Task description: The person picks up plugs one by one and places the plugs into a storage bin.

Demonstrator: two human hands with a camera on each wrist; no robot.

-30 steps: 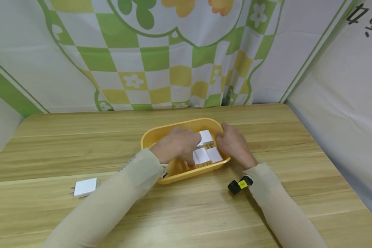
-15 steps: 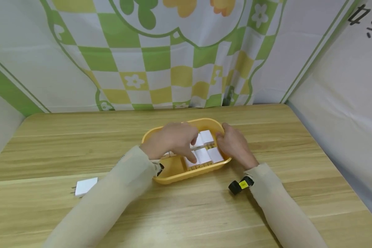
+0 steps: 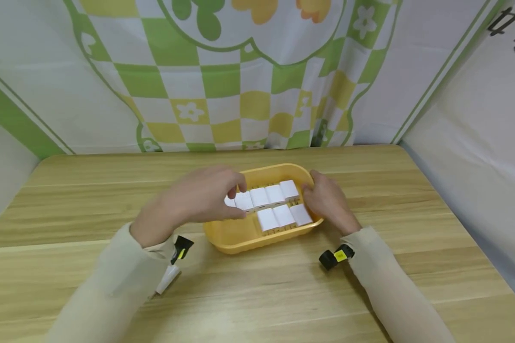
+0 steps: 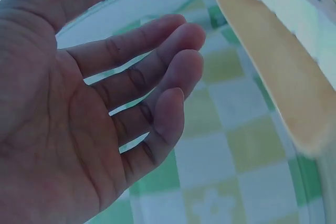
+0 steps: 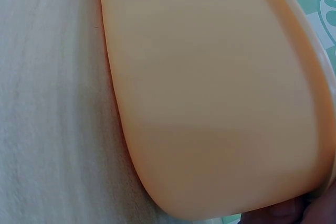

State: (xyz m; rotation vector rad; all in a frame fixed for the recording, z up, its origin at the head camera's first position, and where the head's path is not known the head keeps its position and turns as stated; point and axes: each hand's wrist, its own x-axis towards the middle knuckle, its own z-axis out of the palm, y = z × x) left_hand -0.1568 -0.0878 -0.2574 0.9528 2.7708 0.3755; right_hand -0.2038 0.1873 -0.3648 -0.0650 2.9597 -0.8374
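A yellow plastic basket [image 3: 233, 234] stands on the table, holding two rows of white plug chargers [image 3: 267, 219] with metal prongs. My right hand [image 3: 329, 199] grips the basket's right end at the rim; in the right wrist view, part of that hand [image 5: 278, 212] shows beside the basket wall [image 5: 210, 87]. My left hand [image 3: 197, 194] hovers over the basket's left end, covering some of it, with thumb and fingers apart. In the left wrist view its palm [image 4: 68, 129] holds nothing. Another white charger [image 3: 169, 279] lies tilted beside my left cuff, partly hidden by it.
The wooden table [image 3: 249, 295] reaches back to a green, yellow and white checkered curtain [image 3: 223, 85]. White cloth [image 3: 476, 143] hangs at the right side. A black camera [image 3: 328, 259] sits on my right wrist.
My left hand has drawn left out of the basket, uncovering more chargers. The loose charger seen left of my forearm now shows to its right. My right hand keeps its grip.
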